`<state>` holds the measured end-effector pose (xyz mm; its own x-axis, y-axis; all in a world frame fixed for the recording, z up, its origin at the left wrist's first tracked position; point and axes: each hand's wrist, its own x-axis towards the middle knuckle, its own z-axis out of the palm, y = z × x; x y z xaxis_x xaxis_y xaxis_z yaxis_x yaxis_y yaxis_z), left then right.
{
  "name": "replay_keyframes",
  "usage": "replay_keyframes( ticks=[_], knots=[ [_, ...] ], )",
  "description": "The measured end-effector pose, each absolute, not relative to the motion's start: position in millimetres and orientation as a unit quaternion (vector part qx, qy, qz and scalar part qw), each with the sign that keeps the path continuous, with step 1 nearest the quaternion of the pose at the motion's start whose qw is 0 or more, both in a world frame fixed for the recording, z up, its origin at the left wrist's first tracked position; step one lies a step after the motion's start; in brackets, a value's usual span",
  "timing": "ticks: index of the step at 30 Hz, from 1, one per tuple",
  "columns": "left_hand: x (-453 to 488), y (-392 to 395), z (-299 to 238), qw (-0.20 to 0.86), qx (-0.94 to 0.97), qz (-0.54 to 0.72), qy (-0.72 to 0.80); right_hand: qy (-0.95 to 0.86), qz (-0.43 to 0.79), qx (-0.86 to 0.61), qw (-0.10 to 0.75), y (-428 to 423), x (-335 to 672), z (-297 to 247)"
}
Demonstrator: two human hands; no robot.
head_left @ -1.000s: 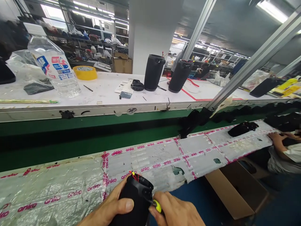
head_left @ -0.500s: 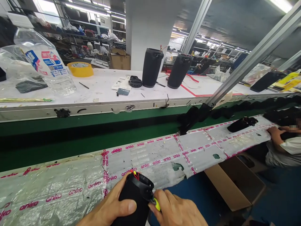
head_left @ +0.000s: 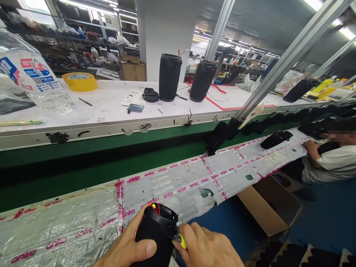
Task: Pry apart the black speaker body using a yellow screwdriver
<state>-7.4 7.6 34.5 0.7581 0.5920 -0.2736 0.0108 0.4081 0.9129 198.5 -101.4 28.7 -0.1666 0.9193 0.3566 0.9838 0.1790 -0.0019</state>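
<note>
A black cylindrical speaker housing (head_left: 155, 235) with an open top stands tilted at the bottom middle. Red wires and a small yellow connector stick out of its rim. My left hand (head_left: 129, 244) is wrapped round its left side, thumb across the front. On the other side, my right hand (head_left: 207, 244) is closed on a small yellow-green tool (head_left: 182, 241) with a grey metal tip. That tip meets the housing's right side just below the rim; most of the tool is hidden in my fingers.
Two similar black housings (head_left: 169, 78) stand on the white shelf (head_left: 108, 111), near yellow tape (head_left: 80, 81) and a water bottle (head_left: 41, 78). Another lies on the plastic-covered bench (head_left: 178, 174). A co-worker (head_left: 333, 159) sits at right, beyond a cardboard box (head_left: 264, 211).
The view has shifted slightly, so the shelf and bench appear further left. Both hands keep their hold on the housing and the tool, with the tool's tip still at the rim's right side.
</note>
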Motion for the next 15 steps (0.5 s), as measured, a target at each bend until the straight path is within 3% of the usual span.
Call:
replay_keyframes(
  ticks=[8, 15],
  knots=[
    [-6.7, 8.1, 43.5, 0.759, 0.555, 0.156, 0.302, -0.773, -0.201, -0.597, 0.077, -103.9, 201.9, 45.6],
    [-2.8, 3.4, 45.2, 0.739, 0.567, 0.179, 0.316, -0.773, -0.195, -0.602, 0.039, -106.0, 199.8, 44.0]
  ],
)
